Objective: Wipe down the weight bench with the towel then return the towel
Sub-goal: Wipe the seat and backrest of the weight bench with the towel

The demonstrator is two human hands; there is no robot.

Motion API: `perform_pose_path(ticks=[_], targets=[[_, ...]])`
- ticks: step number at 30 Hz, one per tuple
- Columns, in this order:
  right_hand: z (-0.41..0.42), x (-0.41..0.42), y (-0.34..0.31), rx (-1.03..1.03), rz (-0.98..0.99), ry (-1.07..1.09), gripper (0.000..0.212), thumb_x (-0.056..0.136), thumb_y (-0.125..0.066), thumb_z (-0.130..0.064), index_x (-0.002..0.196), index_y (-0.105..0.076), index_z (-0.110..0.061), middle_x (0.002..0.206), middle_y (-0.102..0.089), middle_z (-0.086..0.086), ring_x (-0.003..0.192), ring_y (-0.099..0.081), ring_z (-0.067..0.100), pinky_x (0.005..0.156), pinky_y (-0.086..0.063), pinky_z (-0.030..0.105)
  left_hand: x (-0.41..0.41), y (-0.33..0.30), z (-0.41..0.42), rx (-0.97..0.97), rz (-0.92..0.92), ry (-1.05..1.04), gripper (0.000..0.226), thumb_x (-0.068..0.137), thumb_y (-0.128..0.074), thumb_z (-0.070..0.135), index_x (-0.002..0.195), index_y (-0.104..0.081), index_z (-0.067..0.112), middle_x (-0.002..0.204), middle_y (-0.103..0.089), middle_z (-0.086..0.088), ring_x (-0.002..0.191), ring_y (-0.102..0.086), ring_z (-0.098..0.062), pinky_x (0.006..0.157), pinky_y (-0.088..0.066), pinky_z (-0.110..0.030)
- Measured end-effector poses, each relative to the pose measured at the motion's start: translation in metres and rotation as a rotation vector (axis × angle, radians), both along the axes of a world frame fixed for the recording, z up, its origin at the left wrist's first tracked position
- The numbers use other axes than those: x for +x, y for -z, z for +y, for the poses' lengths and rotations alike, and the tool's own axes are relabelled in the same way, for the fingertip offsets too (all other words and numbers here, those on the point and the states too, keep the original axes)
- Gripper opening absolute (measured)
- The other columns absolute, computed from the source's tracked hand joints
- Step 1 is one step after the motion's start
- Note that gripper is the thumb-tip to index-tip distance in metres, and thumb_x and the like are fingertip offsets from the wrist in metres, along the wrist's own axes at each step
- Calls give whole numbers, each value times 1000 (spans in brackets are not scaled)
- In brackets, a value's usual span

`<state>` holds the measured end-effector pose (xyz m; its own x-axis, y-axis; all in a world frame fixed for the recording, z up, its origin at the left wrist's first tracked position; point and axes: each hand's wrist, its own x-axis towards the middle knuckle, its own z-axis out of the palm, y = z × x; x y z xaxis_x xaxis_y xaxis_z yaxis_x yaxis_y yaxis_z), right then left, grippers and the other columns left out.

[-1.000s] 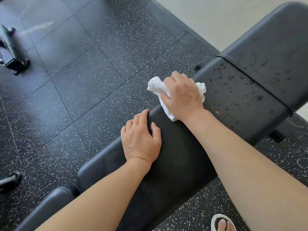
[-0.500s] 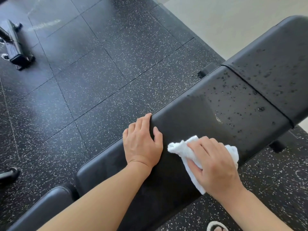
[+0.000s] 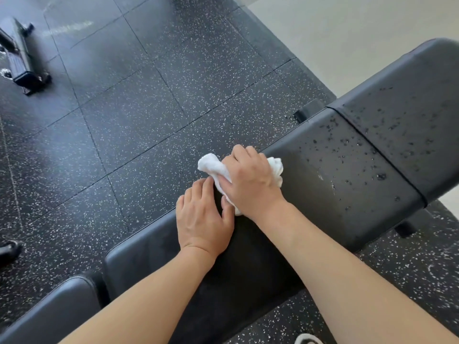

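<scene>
- As viewed from the head camera, the weight bench [image 3: 323,194] was found running diagonally across the frame, lower left to upper right, in three black padded sections.
- The towel [image 3: 211,167], white and bunched, was observed on the far edge of the middle pad, with one end projecting beyond that edge.
- The right hand [image 3: 250,182] was seen on top of the towel, fingers curled round it and gripping it, pressing it to the pad.
- The left hand [image 3: 202,219] was noted flat on the same pad just beside the right, fingers straight and held together, thumb set apart, fingertips at the far edge; nothing was held in it. Its thumb lay close against the towel's lower end; actual contact could not be told.
- Droplets [image 3: 347,150] were recorded on the pad to the right of the towel and on the raised back pad [image 3: 409,108]; the pad surface beneath the forearms appeared matte and without drops.
- A black speckled rubber floor [image 3: 149,120] was noted beneath the bench, with a dark piece of equipment [image 3: 22,63] lying at upper left, well apart.
- A white shoe edge [image 3: 308,338] was partly visible at the bottom.
</scene>
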<state>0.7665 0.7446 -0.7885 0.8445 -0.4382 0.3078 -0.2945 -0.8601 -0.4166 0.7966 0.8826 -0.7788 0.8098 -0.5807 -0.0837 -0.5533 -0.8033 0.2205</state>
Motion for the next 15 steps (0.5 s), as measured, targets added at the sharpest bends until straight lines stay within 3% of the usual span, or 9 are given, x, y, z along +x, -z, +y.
perform_pose_path(ticks=[3, 6, 8, 12, 15], targets=[[-33, -4, 4, -21, -11, -148, 32, 93, -57, -38, 73, -58, -12, 84, -56, 8, 77, -52, 31, 62, -42, 41, 0, -2, 0, 3, -1, -1, 52, 93, -39, 44, 134, -57, 16, 122, -62, -2, 110, -56, -28, 101, -42, -44], [-97, -1, 4, -107, 97, -98, 32, 90, -52, -34, 70, -59, -10, 81, -56, 11, 76, -54, 34, 61, -46, 43, 0, -3, 0, -18, -4, -12, 54, 93, -43, 43, 138, -57, 17, 127, -63, -1, 114, -58, -27, 104, -42, -44], [-138, 7, -5, -136, 299, 18, 35, 91, -51, -35, 74, -64, -7, 85, -58, 13, 83, -55, 36, 67, -47, 45, 0, -5, -1, -21, 6, -16, 54, 93, -44, 42, 139, -58, 17, 128, -63, -1, 113, -58, -27, 105, -42, -44], [-144, 36, -25, -170, 824, 44, 41, 102, -42, -45, 104, -70, -15, 113, -63, 8, 110, -55, 31, 90, -42, 43, 3, -4, 0, -22, 39, -1, 56, 92, -45, 41, 141, -58, 15, 130, -63, -2, 118, -58, -27, 105, -43, -46], [-99, 55, -29, -61, 904, -110, 41, 103, -40, -47, 105, -68, -17, 116, -66, 7, 112, -56, 29, 94, -39, 42, 3, -5, 0, -23, 55, 6, 57, 91, -47, 40, 141, -58, 14, 131, -63, -2, 120, -58, -27, 106, -42, -45]])
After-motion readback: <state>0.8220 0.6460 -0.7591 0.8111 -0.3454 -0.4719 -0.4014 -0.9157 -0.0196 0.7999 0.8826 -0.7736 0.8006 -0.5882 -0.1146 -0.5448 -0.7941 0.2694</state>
